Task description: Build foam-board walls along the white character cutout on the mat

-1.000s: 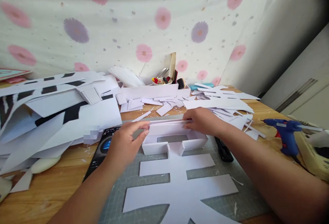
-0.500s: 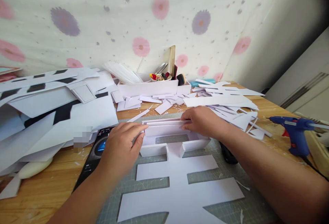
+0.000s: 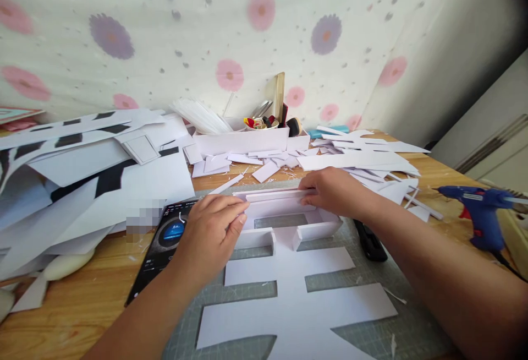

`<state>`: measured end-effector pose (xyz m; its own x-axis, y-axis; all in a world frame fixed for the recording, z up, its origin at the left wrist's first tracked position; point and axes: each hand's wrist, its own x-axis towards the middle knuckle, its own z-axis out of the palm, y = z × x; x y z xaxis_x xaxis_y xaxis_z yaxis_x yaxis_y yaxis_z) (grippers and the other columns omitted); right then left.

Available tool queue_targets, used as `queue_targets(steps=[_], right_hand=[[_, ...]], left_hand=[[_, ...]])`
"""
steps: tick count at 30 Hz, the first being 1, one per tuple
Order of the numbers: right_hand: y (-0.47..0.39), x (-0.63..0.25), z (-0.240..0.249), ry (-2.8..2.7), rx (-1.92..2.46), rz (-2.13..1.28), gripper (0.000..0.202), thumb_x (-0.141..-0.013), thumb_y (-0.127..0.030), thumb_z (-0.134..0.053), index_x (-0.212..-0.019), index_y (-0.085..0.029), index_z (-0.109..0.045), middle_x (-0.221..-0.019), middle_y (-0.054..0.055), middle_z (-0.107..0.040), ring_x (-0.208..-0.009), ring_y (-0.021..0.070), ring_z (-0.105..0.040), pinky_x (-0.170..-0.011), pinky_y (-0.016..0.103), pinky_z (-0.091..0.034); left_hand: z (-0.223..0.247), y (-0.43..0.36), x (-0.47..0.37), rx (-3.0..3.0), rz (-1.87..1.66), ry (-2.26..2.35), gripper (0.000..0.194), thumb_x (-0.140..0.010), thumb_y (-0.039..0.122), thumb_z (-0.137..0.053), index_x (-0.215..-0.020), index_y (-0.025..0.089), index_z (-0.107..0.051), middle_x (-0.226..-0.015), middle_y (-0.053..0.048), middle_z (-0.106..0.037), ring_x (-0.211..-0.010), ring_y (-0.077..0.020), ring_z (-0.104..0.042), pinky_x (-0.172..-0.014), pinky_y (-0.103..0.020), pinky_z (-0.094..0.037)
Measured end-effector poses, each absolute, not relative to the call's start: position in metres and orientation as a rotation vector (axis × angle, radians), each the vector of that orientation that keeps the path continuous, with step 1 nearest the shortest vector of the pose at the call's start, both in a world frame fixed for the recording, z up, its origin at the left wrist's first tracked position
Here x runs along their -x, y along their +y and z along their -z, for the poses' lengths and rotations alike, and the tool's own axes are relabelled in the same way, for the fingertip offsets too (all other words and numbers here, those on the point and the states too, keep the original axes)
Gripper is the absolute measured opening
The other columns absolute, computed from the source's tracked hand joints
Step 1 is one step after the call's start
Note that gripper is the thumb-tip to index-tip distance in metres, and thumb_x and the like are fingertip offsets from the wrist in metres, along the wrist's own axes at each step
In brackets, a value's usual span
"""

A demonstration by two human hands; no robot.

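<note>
Hands, left hand point(image 3: 210, 233) and right hand point(image 3: 330, 192), pinch white strip point(image 3: 276, 195); phone point(image 3: 165, 239), glue gun point(image 3: 480, 208) flank them.

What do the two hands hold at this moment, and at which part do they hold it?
Both hold the white strip standing along the far edge of the white cut-out shape: the left hand pinches its left end, the right hand its right part.

Two hands are working: left hand point(image 3: 210, 233), right hand point(image 3: 332, 192). One white foam-board character point(image 3: 289, 288) is lying on one cutting mat point(image 3: 371, 277). One blue glue gun point(image 3: 480, 211), one phone point(image 3: 165, 239), one white tray point(image 3: 243, 140) are showing. Paper offcuts: too many for counting.
</note>
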<state>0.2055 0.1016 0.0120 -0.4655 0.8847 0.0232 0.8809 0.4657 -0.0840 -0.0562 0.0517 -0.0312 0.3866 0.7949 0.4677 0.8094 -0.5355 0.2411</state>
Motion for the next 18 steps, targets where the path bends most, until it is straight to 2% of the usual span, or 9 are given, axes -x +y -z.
queue_targets(steps=[18], right_hand=[[0.1034,-0.2081,-0.0137,-2.679,1.567,-0.089,0.012,-0.073,-0.018,-0.059,-0.079,-0.022,-0.068,-0.082,0.004,-0.07,-0.076,0.0202,-0.061,-0.064,0.025,-0.038]], left_hand=[[0.0332,0.0483,0.0532,2.664,0.774,-1.53,0.034,-0.092,0.033,-0.04,-0.118,0.029,-0.062,-0.117,-0.005,-0.064,-0.109,-0.0253,-0.051,-0.093,-0.047,-0.035]])
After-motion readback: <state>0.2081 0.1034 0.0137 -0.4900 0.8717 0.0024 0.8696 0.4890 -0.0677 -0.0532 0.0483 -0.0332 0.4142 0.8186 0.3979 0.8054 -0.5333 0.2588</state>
